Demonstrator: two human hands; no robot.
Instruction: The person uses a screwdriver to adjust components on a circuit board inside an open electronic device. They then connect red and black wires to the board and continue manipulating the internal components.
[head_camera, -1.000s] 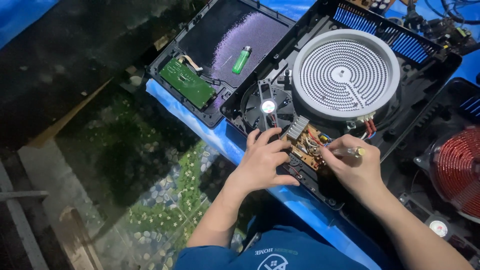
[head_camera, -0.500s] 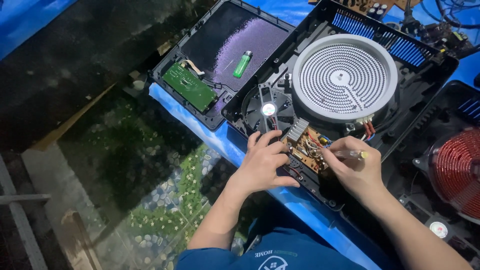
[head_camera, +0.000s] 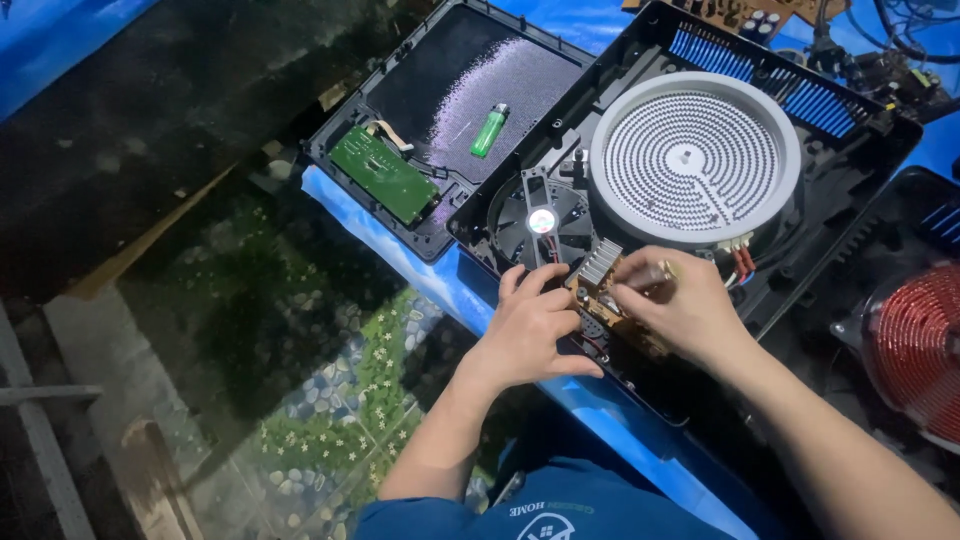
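Right hand (head_camera: 680, 305) pinches screwdriver (head_camera: 650, 275); left hand (head_camera: 530, 330) flat on circuit board (head_camera: 600, 305).

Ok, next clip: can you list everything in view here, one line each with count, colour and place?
Cooker housing: one, black, opened, upper right.
Round heating element: one, white-grey, inside the housing.
Cooling fan: one, black, left of the element.
Brown circuit board: one, at the housing's near edge, under both hands.
Finned heatsink: one, silver, on that board.
Top panel: one, black, lying face down, upper centre.
Green circuit board: one, on the panel's left end.
Lighter: one, green, on the panel.
Copper coil: one, reddish, far right.
Table cover: blue.
Left hand: resting on the brown board.
Right hand: pinching a small tool, tip hidden.
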